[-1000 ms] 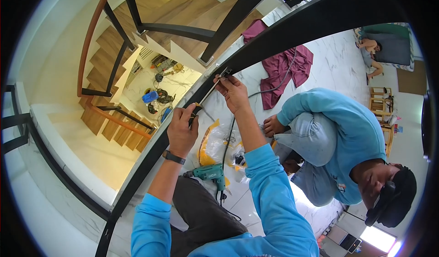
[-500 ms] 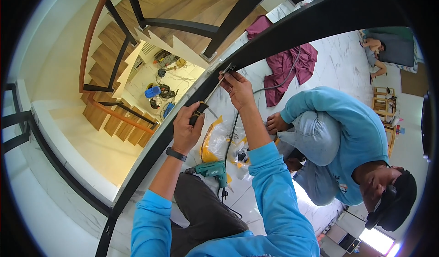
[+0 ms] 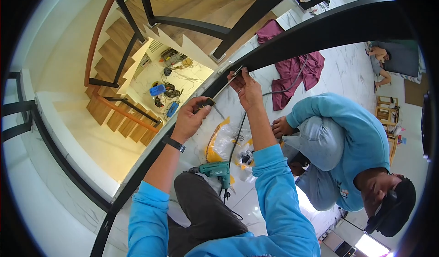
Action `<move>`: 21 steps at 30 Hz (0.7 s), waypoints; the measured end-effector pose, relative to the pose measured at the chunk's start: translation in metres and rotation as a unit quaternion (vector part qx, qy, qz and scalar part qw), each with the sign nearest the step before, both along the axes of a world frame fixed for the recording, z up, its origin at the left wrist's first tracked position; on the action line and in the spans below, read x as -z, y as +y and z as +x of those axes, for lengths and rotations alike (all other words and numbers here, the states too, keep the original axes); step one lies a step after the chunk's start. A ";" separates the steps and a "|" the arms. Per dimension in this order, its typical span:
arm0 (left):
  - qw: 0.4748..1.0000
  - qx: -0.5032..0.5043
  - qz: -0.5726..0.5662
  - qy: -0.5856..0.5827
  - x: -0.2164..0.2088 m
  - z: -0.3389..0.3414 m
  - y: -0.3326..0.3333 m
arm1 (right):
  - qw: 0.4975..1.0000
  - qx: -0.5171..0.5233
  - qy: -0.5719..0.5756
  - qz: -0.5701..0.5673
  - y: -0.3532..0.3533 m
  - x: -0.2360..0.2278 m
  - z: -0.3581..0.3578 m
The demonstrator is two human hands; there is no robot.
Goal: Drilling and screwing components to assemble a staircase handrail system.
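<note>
My left hand (image 3: pixel 188 122) is closed around the dark handle of a screwdriver (image 3: pixel 222 91). The thin metal shaft slants up and to the right, along the black metal railing (image 3: pixel 141 168). Near the shaft's tip, the thumb and fingers of my right hand (image 3: pixel 249 94) pinch it close against the rail. Those fingers partly cover the tip and whatever small fitting it meets, so I cannot make out a screw. A green power drill (image 3: pixel 215 170) lies on the floor by my knee, its cord trailing away.
Beside the drill lie clear and yellow plastic bags (image 3: pixel 219 140). A co-worker in a blue shirt (image 3: pixel 350 133) crouches at right. A maroon cloth (image 3: pixel 297 81) and a grey cable lie beyond. Left of the railing, a stairwell drops past wooden steps (image 3: pixel 112 51) to tools on a lower floor.
Both hands and the screwdriver appear slightly farther right, along with the whole scene, as the view has shifted. My left hand has turned on the handle, nearer my right hand.
</note>
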State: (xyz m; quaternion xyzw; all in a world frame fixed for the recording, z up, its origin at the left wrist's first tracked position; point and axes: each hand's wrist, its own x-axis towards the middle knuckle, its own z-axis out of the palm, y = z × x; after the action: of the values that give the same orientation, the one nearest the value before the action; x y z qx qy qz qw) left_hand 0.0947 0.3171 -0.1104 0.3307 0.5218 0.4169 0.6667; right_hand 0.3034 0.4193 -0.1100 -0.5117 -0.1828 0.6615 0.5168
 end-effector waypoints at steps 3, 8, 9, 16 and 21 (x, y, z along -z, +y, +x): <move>0.981 0.013 -0.109 -0.158 -0.006 -0.007 0.000 | 1.000 0.007 -0.018 0.000 0.001 0.004 0.000; 0.926 0.026 -0.230 -0.297 0.000 -0.011 0.000 | 1.000 -0.007 0.012 0.010 0.001 0.008 0.003; 0.939 0.023 -0.226 -0.260 0.003 -0.007 -0.002 | 1.000 -0.006 0.010 0.011 0.001 0.008 0.003; 0.997 -0.008 0.045 0.060 0.011 0.009 -0.006 | 1.000 -0.007 0.014 0.009 0.002 0.005 0.003; 0.948 0.072 -0.194 -0.242 -0.003 -0.013 0.007 | 1.000 -0.021 0.001 0.000 0.004 0.003 0.006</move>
State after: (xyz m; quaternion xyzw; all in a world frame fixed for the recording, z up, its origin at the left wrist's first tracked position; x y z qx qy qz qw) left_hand 0.0816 0.3239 -0.1077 0.1207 0.3903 0.3257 0.8527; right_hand 0.3098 0.4232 -0.1128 -0.5070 -0.1929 0.6728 0.5030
